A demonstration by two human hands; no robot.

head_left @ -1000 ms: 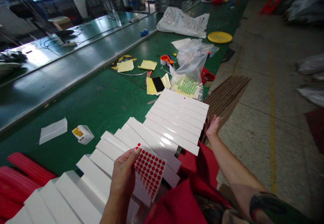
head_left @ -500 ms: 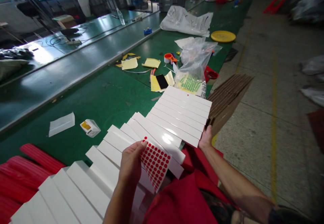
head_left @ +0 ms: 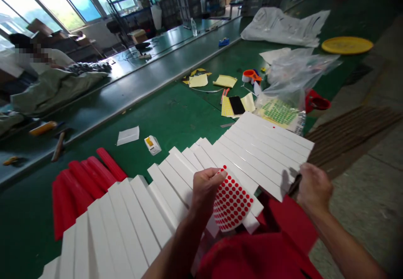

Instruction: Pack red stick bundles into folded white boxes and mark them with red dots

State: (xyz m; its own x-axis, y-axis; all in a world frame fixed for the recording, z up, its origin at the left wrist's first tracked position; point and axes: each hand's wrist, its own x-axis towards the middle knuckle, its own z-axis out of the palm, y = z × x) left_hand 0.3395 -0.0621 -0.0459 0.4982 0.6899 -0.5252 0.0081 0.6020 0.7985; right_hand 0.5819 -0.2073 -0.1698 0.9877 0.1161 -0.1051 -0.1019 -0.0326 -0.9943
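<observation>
My left hand pinches a sheet of round red stickers by its upper corner, and the sheet curls downward. One red dot shows at the sheet's top, by my thumb. A long row of slim white boxes lies under and beyond it, flush at the far end and fanned out nearer me. A single red dot sits on the farthest box. Beside the right ends of these boxes is my right hand, fingers curled closed and its shadow on the boxes. Whatever is in those fingers, if anything, is hidden.
Red ribbed tubes lie left of the boxes. Beyond are a phone on yellow sticker sheets, a plastic bag, an orange tape dispenser and brown cardboard at right. A person is across the table.
The view has swung left, so the table contents sit further right. My right hand has come up from gripping the box ends, its fingers now curled. My left hand still holds the sticker sheet.
</observation>
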